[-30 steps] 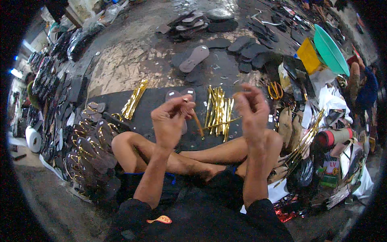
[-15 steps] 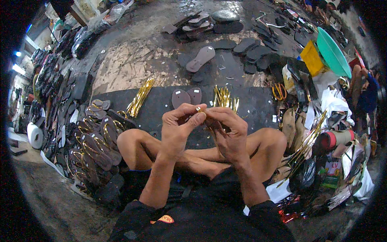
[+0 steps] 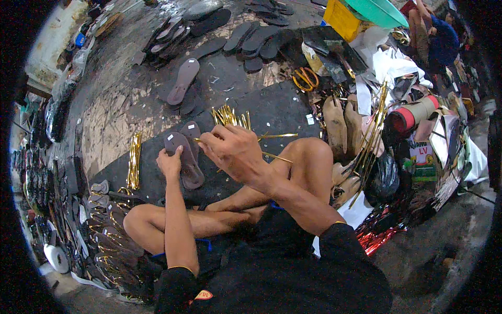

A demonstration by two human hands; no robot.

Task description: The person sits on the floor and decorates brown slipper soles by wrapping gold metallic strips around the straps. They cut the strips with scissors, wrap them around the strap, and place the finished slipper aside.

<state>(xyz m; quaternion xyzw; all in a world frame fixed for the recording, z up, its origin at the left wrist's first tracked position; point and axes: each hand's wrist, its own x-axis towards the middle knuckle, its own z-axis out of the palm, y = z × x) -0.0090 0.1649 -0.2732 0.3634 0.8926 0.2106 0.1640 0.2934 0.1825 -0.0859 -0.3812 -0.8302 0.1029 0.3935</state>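
Two hands busy: my left hand (image 3: 170, 162) holds a brown sole (image 3: 184, 159), right hand (image 3: 235, 152) pinches a gold strip (image 3: 274, 136).

Brown sandal sole (image 3: 182, 157) w/ small white tag, on black mat (image 3: 272, 107). Gold strips (image 3: 230, 116), shiny; second gold bundle (image 3: 134, 159) at left. Scissors (image 3: 305, 78) w/ orange handles. Green basin (image 3: 377, 11) over yellow box (image 3: 342, 20). Roll (image 3: 413, 114): tan, red end. Sleeves black; orange patch on shirt (image 3: 201, 295).

Gold strips (image 3: 135, 167) and brown soles (image 3: 183, 81) lay scattered across a dark mat (image 3: 272, 112) on the workshop floor (image 3: 112, 112).
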